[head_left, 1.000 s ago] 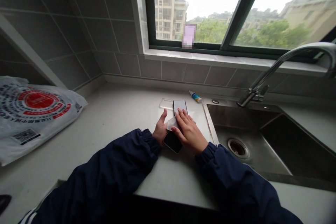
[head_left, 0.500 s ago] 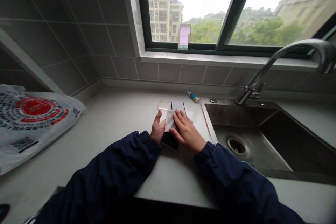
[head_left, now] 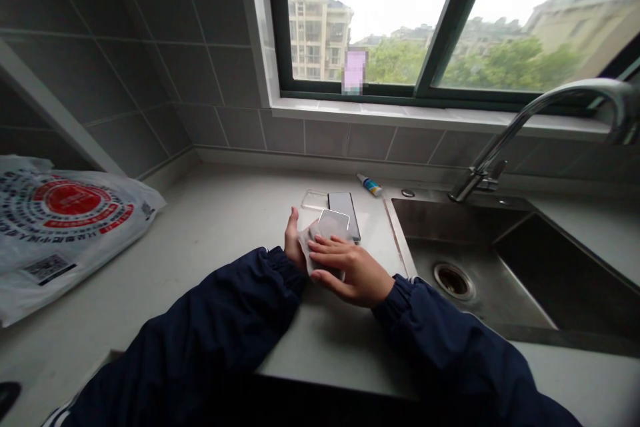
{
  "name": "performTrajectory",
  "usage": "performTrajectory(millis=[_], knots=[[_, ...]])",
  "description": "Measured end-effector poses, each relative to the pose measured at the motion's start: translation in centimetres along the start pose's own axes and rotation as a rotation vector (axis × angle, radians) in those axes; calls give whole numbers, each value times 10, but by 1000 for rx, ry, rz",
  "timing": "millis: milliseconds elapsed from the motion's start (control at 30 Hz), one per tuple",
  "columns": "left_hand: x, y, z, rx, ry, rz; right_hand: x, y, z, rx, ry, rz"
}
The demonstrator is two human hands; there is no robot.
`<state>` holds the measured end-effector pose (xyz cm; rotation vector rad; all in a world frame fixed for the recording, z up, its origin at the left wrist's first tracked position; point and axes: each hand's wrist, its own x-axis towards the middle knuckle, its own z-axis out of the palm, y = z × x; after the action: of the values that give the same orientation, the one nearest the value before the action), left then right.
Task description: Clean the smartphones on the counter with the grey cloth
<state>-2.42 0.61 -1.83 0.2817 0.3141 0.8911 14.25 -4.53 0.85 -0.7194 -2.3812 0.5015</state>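
Note:
My left hand (head_left: 294, 240) cradles a smartphone (head_left: 334, 217) from below and the left side, thumb raised. The phone's glossy screen reflects pale light at its upper end. Pressed over its lower part is a thin light-grey cloth (head_left: 304, 240), under the fingers of my right hand (head_left: 353, 270). Those fingers lie close together and hold the cloth against the screen; the thumb is at the lower edge. Just beyond the phone, a flat rectangular object with a grey face and dark edges (head_left: 345, 201) lies on the counter. A clear phone case (head_left: 314, 199) rests beside it.
A small blue-and-white tube (head_left: 370, 185) lies near the steel sink (head_left: 483, 260), which has a curved faucet (head_left: 530, 107). At the left sits a printed white plastic bag (head_left: 80, 227). The white countertop (head_left: 220, 213) meets a tiled wall below the window.
My right hand and the cloth have moved down the phone, turning more sideways. The phone's upper end now shows, tilted and reflecting light. The flat object behind is more exposed.

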Motion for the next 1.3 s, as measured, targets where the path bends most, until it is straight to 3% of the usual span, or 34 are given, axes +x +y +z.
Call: performTrajectory(millis=[233,400,600,767,1067,1300], knots=[[2,8,-5,134,-19,-60,-2,-6,-2,174,59,-63],[0,5,5,18,14,-75,0,1,1,60,65,-74],[1,-7,21,-21,-14,51,-1,21,5,-209,53,113],[-3,-9,32,-27,-50,-4,-4,33,10,-309,127,254],[-3,-9,23,-12,-102,-63,-6,37,9,-333,198,348],[0,-10,21,-23,-105,-53,-5,36,9,-323,150,342]])
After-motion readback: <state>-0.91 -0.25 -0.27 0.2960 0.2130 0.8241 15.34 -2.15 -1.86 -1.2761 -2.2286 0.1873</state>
